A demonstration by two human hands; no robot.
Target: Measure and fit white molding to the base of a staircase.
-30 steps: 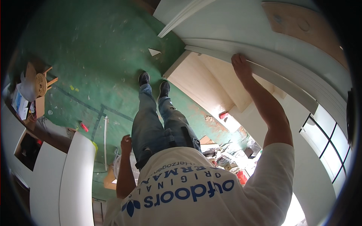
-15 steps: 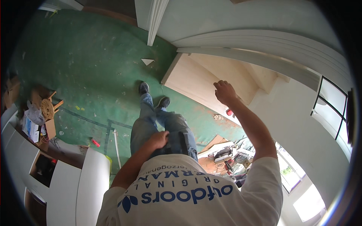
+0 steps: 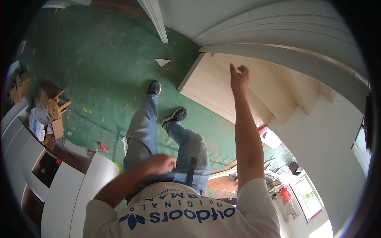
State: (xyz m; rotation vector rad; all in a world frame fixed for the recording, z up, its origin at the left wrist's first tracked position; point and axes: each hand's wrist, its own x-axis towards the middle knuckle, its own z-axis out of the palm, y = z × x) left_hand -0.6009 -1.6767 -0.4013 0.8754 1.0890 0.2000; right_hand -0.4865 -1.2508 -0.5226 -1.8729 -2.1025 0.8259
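My left hand (image 3: pixel 163 163) is in front of my waist, its fingers curled in; whether anything is inside them is hidden. A dark strap (image 3: pixel 192 170) hangs from my waist just to the right of it. My right arm reaches forward, and the right hand (image 3: pixel 239 79) is raised with the fingers partly bent and apart, nothing visible in it. Behind that hand in the picture lie pale wooden boards (image 3: pixel 214 87) in a stepped shape, edged by a long white frame (image 3: pixel 278 53). I cannot tell whether the hand touches them.
My shoes (image 3: pixel 174 116) stand on a green floor covering (image 3: pixel 99 59). A white triangular offcut (image 3: pixel 162 62) lies ahead. At the left are cardboard boxes (image 3: pixel 57 126), a wooden stool (image 3: pixel 53 109) and white cabinets (image 3: pixel 63 198). Assorted clutter (image 3: pixel 274 178) sits at the right, near a window (image 3: pixel 309 196).
My right hand is more upright and its arm straighter. The left hand has shifted slightly left and down. My feet are farther apart, and the surroundings have shifted in view.
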